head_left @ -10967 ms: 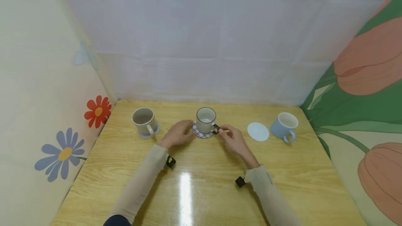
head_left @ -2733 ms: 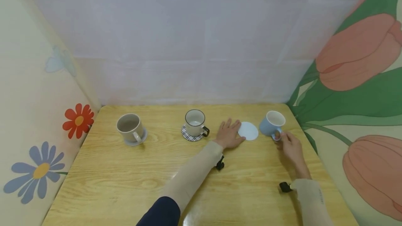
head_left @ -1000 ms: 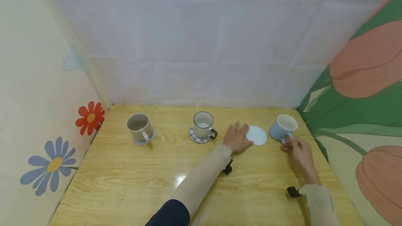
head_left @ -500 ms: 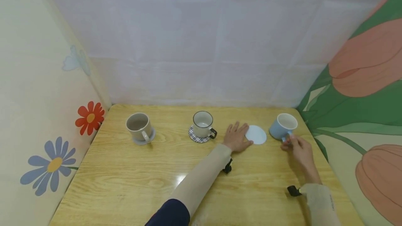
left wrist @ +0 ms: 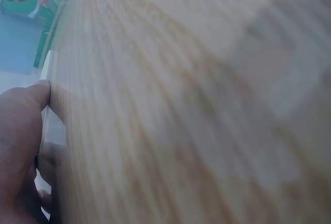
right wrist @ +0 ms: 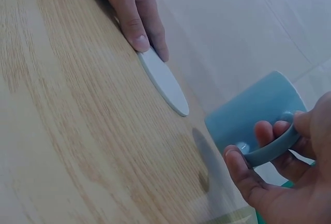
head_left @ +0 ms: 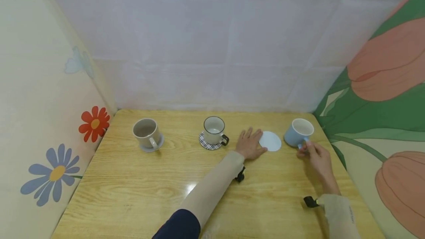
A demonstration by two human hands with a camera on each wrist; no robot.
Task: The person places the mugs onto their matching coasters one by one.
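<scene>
In the head view my right hand point(head_left: 318, 159) grips the handle of a light blue mug point(head_left: 295, 135) at the table's right. The right wrist view shows fingers point(right wrist: 243, 175) curled through the handle, and the mug point(right wrist: 258, 110) tilted with a gap and shadow under its base. My left hand point(head_left: 249, 145) lies flat with fingers spread, touching the left edge of a round white coaster point(head_left: 270, 141). Its thumb and forefinger rest at the coaster's edge point(right wrist: 168, 87). In the left wrist view only part of that hand point(left wrist: 20, 136) shows.
A white mug with black rim and handle point(head_left: 213, 132) stands on a plaid coaster point(head_left: 207, 145) mid-table. Farther left a beige mug point(head_left: 146, 132) stands on a grey coaster point(head_left: 160, 145). A white sheet point(head_left: 199, 47) hangs behind the wooden table point(head_left: 139, 183); patterned cloths flank it.
Since the oldest frame, my right hand has let go of the black-rimmed mug and taken the blue mug's handle. My left hand has moved right to the white coaster. Over the last second, little moves.
</scene>
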